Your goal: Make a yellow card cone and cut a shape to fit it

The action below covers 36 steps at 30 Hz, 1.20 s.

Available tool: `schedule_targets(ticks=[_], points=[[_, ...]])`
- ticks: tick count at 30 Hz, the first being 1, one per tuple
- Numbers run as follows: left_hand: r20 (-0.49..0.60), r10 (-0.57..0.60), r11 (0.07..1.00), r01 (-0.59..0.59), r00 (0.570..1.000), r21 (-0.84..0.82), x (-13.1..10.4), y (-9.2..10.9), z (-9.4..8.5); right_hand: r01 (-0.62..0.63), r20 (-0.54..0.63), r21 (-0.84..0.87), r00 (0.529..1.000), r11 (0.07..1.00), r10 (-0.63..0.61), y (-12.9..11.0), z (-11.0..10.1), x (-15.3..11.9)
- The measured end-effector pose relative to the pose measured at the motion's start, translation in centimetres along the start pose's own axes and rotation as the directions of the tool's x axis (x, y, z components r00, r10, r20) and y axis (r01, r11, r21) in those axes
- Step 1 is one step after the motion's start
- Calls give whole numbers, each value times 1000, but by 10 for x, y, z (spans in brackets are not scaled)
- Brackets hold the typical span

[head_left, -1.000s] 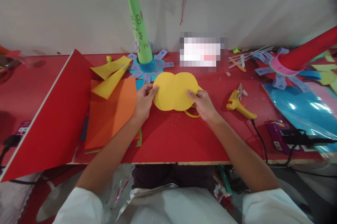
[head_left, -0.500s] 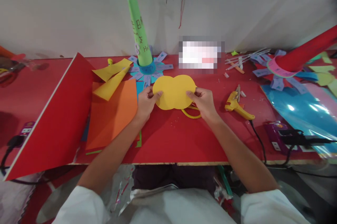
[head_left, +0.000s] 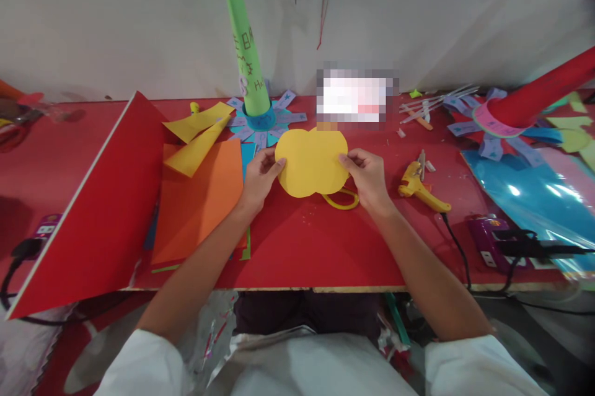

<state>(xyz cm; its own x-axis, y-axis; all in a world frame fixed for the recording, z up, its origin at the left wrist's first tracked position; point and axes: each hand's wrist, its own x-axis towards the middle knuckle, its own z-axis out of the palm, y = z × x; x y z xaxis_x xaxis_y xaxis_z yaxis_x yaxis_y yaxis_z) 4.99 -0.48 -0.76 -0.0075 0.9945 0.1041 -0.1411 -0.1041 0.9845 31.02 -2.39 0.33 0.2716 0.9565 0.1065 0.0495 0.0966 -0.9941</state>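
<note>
A yellow paper cutout [head_left: 311,162] with rounded lobes is held up flat above the red table [head_left: 307,259]. My left hand [head_left: 261,180] pinches its left edge, thumb on the near face. At the opposite edge, my right hand [head_left: 369,178] grips the paper between thumb and fingers. Partly hidden beneath the cutout lie yellow-handled scissors [head_left: 343,201]; only a handle loop shows. Behind my left hand stands a green paper tube [head_left: 248,55] with a star top, on a blue base with petal-like strips.
Orange sheets [head_left: 199,198] and folded yellow paper [head_left: 199,145] lie left, beside a leaning red board [head_left: 93,216]. On the right are a yellow glue gun [head_left: 421,188], a purple power strip [head_left: 495,241], shiny blue sheets [head_left: 515,191] and a red paper tube [head_left: 539,101].
The yellow cutout has shifted slightly right, tilting a little more toward me. My right hand has moved slightly right with its edge; both hands keep hold.
</note>
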Motion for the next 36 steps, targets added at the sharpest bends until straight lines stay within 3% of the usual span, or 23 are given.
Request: schedule_targets(ticks=[22, 33, 36], points=[[-27, 47, 998, -45, 999, 49, -2, 1, 0, 11, 40, -13, 999, 1000, -11, -1, 0, 0], [16, -97, 995, 97, 995, -23, -8, 2, 5, -36, 116, -27, 992, 999, 39, -6, 7, -7], [-5, -85, 996, 85, 996, 2, -7, 1, 4, -32, 121, -27, 992, 999, 36, -5, 7, -8]])
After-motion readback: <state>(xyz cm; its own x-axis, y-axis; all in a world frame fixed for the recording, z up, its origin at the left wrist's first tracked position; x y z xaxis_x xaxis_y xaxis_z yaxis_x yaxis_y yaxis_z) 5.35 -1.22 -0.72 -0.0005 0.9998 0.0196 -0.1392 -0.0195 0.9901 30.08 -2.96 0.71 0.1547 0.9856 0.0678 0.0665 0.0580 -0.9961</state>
